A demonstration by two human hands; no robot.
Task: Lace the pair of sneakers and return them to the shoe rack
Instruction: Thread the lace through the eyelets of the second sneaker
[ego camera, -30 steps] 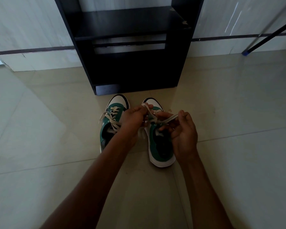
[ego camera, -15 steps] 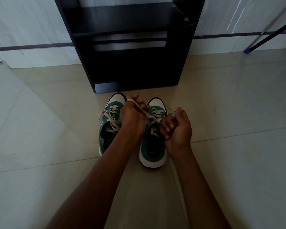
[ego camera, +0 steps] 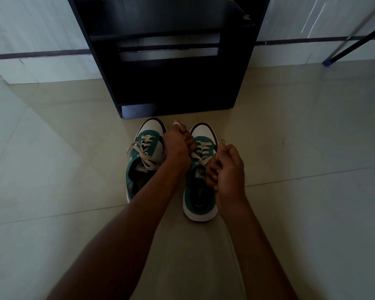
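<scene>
Two green and white sneakers stand side by side on the floor, toes toward the rack. The left sneaker [ego camera: 142,161] has its cream lace tied in a bow. Over the right sneaker [ego camera: 200,185] my two hands pull the lace [ego camera: 201,151] apart. My left hand [ego camera: 178,146] is closed on one lace end, which loops out above the fist. My right hand [ego camera: 227,167] is closed on the other end at the shoe's right side. The black shoe rack [ego camera: 171,61] stands just beyond the toes, its shelves bare.
Pale glossy floor tiles [ego camera: 74,191] spread all around. A white wall with a dark stripe [ego camera: 30,55] runs behind the rack. A thin dark leg with a blue foot [ego camera: 327,63] slants down at the far right.
My hands have drawn apart, the left up and forward, the right back toward me, tightening the right sneaker's lace. The right sneaker has straightened beside the left one.
</scene>
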